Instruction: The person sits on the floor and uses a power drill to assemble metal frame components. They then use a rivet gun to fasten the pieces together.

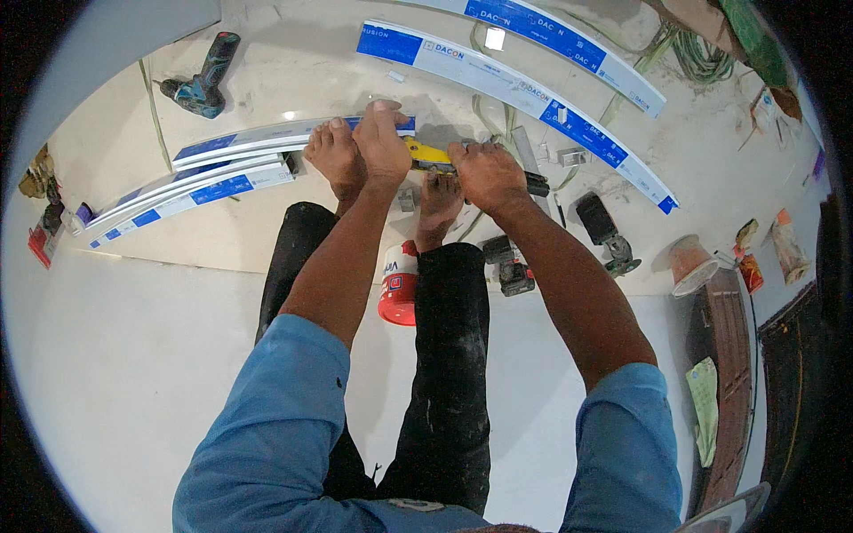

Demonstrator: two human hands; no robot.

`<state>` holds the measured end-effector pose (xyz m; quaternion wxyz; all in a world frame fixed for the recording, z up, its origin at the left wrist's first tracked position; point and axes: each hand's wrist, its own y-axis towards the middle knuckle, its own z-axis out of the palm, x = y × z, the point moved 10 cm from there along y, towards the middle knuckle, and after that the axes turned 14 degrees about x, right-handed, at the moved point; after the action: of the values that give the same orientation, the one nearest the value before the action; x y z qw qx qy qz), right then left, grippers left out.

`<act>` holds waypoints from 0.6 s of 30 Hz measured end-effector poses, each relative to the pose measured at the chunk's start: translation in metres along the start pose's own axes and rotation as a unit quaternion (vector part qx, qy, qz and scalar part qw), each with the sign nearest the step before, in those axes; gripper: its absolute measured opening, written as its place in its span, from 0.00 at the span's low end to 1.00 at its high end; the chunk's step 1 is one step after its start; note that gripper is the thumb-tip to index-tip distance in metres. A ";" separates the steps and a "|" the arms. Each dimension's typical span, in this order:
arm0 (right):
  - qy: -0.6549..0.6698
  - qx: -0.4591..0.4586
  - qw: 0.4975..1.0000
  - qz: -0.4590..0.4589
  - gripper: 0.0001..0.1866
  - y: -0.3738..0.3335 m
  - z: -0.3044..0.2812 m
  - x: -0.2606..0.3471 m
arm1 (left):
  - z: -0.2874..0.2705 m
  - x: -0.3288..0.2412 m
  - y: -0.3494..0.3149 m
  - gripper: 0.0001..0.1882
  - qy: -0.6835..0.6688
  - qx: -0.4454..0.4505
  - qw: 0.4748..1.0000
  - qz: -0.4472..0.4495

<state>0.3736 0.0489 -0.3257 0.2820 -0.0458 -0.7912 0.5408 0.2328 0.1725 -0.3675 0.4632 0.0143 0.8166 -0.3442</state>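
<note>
With both hands stretched forward toward twelve o'clock, grips a yellow hand tool in the right hand, with the fingers closed round its body and the back of the hand upward. Lays the left hand at the right end of a white-and-blue strip, close to the tool's yellow end, with the wrist bent; cannot tell whether gripping the strip or only pressing on it. Brings the right forearm up from about five o'clock and the left from about seven. Sets the bare left foot across the strip, just beside the left hand, and the right foot at six o'clock from the tool.

Shows printed lettering on blue and white bands along a long curved strip at one o'clock, and more print on a red-and-white tub at six.

Points the tool's yellow end between nine and ten and its dark end between three and four. Runs the held strip lengthwise from between eight and nine to between two and three. Has a drill at ten o'clock and a dark power tool at four.
</note>
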 end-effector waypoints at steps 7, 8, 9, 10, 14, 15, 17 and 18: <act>-0.121 -0.173 0.976 0.056 0.13 -0.030 -0.040 0.024 | 0.001 0.005 0.002 0.26 0.007 0.009 1.000 -0.007; -0.100 -0.130 0.984 0.068 0.14 -0.030 -0.038 0.021 | 0.000 0.006 0.001 0.26 0.005 0.002 1.000 -0.010; -0.079 -0.087 0.990 0.079 0.15 -0.031 -0.034 0.018 | -0.001 0.003 0.000 0.26 0.012 -0.004 1.000 0.005; -0.057 -0.041 0.993 0.091 0.15 -0.030 -0.028 0.014 | 0.000 -0.001 0.001 0.26 0.018 -0.008 1.000 0.018; -0.137 -0.030 0.990 0.022 0.19 -0.040 -0.026 0.048 | 0.003 -0.007 0.004 0.25 0.016 0.005 1.000 0.006; -0.116 -0.050 0.991 0.040 0.18 -0.042 -0.025 0.050 | 0.001 -0.013 0.002 0.25 0.027 0.006 0.999 0.021; -0.071 -0.093 0.990 0.077 0.18 -0.044 -0.024 0.060 | 0.001 -0.021 0.000 0.26 0.049 0.010 0.997 0.053; -0.069 -0.093 0.989 0.088 0.18 -0.046 -0.024 0.066 | -0.001 -0.019 0.001 0.26 0.044 0.010 0.998 0.047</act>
<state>0.3405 0.0750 -0.2529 0.1722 -0.1036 -0.8486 0.4893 0.2434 0.1790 -0.3531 0.4422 0.0732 0.8311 -0.3294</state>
